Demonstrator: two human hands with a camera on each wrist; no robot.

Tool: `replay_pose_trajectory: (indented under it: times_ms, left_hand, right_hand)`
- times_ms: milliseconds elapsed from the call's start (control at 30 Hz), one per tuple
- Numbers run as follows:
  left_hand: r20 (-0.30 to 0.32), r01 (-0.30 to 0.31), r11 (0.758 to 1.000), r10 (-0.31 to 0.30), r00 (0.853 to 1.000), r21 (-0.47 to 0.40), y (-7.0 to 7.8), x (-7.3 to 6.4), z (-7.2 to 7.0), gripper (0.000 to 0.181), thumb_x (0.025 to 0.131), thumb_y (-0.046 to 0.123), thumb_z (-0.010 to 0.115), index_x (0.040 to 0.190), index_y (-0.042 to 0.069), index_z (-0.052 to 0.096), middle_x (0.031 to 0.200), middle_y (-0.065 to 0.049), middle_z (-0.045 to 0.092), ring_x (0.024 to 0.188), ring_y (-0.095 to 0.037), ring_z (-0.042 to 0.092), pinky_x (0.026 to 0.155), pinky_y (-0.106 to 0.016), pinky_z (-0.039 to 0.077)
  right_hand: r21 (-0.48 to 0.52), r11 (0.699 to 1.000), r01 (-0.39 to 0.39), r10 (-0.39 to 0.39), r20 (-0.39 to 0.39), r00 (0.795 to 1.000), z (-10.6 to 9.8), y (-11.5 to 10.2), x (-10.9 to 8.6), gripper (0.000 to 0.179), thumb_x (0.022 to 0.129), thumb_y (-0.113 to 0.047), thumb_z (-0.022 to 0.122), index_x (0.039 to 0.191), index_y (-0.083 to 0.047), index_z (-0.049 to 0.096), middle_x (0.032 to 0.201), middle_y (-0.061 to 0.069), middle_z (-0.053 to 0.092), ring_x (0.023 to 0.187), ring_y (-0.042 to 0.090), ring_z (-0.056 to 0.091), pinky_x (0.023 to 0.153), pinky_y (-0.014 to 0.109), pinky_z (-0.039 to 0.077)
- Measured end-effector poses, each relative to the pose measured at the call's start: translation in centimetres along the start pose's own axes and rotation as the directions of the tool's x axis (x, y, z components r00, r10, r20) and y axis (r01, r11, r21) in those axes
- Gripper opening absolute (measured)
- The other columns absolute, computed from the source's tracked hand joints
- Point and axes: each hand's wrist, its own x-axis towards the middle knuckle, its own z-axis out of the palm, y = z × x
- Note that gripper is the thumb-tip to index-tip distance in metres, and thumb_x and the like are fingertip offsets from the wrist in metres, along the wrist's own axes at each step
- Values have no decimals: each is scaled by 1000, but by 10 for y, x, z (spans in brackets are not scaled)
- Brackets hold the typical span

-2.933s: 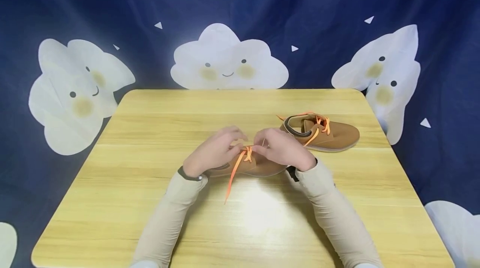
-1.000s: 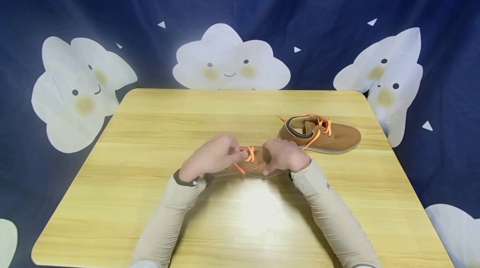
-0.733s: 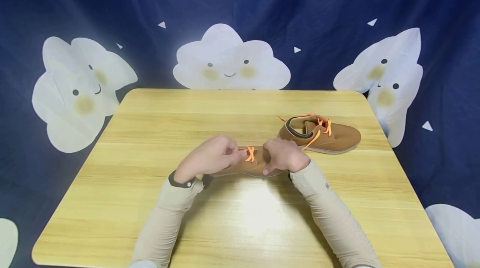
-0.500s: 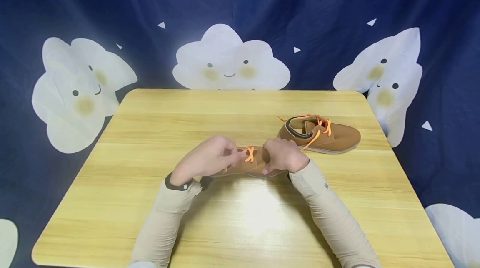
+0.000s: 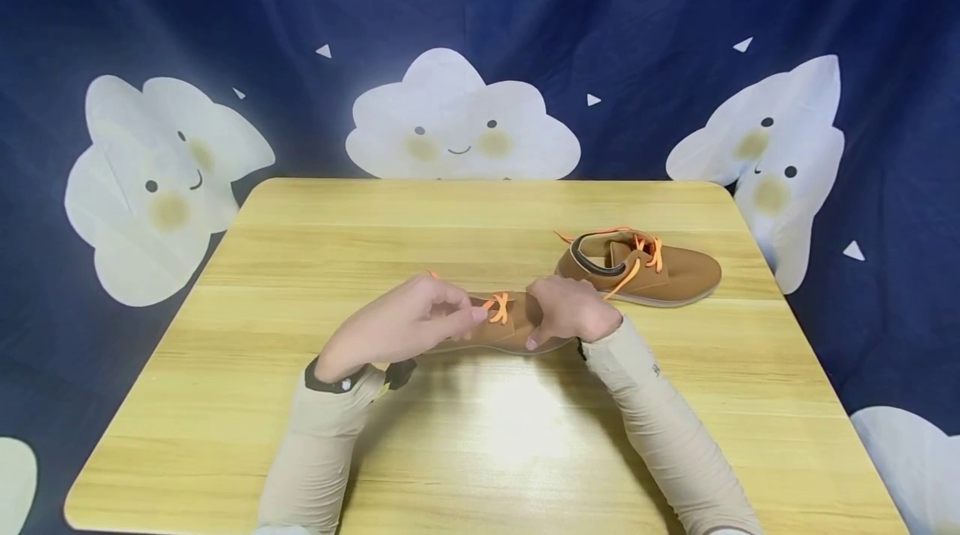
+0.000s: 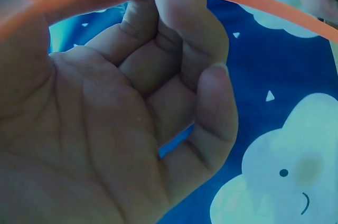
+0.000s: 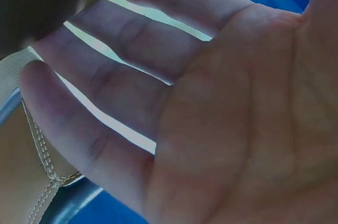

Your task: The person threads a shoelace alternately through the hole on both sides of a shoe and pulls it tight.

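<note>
A brown lace-up shoe (image 5: 491, 337) lies at mid-table with its toe to the right. Orange lace crosses its front, and my left hand (image 5: 405, 322) covers much of the heel end. Between thumb and fingers that hand pinches an orange shoelace (image 6: 264, 5), drawn across the left wrist view. My right hand (image 5: 572, 310) holds the shoe's toe, thumb on the near side and fingers over the far side. In the right wrist view its fingers (image 7: 132, 34) reach along the dark underside of the toe. The toe's tip is hidden by this hand.
A second brown shoe (image 5: 686, 272) with orange laces stands just behind and right of my right hand, toe to the right. Both lie on a pale wooden table (image 5: 300, 218). A dark blue cloth (image 5: 465, 2) with white clouds hangs behind it.
My right hand went from the laces to the toe and has stayed there. My left hand drew back left and toward me, pinching the lace. The shoes hardly moved.
</note>
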Motion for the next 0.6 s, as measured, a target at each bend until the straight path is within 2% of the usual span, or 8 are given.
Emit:
replay_pose_trajectory:
  times_ms: [133,200,233,267,333,433,500,600]
  left_hand:
    - [18,-36,999,36,999,-38,2,-3,-1,30,106,26,56,78,20,65,56,10,44,45,-4,37,47,-21,34]
    - [21,-51,997,52,998,-50,2,-3,-2,26,106,24,56,84,21,68,55,10,42,45,-4,37,47,-21,33]
    - [19,-59,997,60,998,-57,2,-3,-2,24,106,24,56,87,21,69,56,10,43,45,-4,38,47,-21,33]
    - [16,-69,996,70,997,-60,3,-3,-2,22,106,24,56,89,21,69,57,10,44,46,-4,38,47,-21,33]
    - [4,-88,994,88,996,-61,3,-3,-2,20,107,26,57,92,22,71,60,9,44,48,-5,38,48,-22,33]
    - [-27,-107,992,105,994,-67,4,-3,-2,18,106,26,59,96,21,73,65,9,49,53,-5,42,51,-22,38]
    - [-55,-114,991,110,992,-77,5,-4,-1,16,105,25,61,97,20,75,70,8,55,58,-7,46,55,-23,42]
    - [-94,-120,987,110,990,-104,7,-6,-2,13,103,22,64,99,19,76,80,7,65,68,-9,55,62,-24,47]
  right_hand:
    - [63,992,110,-107,-51,993,-6,0,-7,79,83,-38,87,147,-5,54,148,14,59,136,34,57,107,58,50]
    - [128,962,242,-225,-133,965,-11,-1,-11,70,92,-33,80,149,-5,52,151,14,57,140,33,54,112,52,48]
    - [168,931,325,-295,-183,938,-13,-2,-13,63,95,-30,76,148,-5,54,149,13,58,139,31,55,113,50,48]
    - [209,885,417,-371,-228,900,-15,-3,-15,54,99,-27,72,146,-5,56,147,11,60,133,30,60,111,47,50]
    - [280,762,584,-511,-293,808,-17,-8,-17,37,104,-22,63,139,-9,62,141,7,64,124,25,65,104,42,54]
    - [383,575,723,-646,-330,688,-19,-16,-18,28,108,-18,54,133,-16,67,130,-1,69,113,17,67,98,34,56]
    - [435,490,755,-681,-350,643,-19,-20,-19,25,108,-15,53,126,-18,70,122,-3,70,107,16,66,93,30,56]
    - [512,398,761,-676,-397,621,-17,-21,-21,23,106,-7,55,118,-14,74,113,1,72,97,19,65,84,30,56]
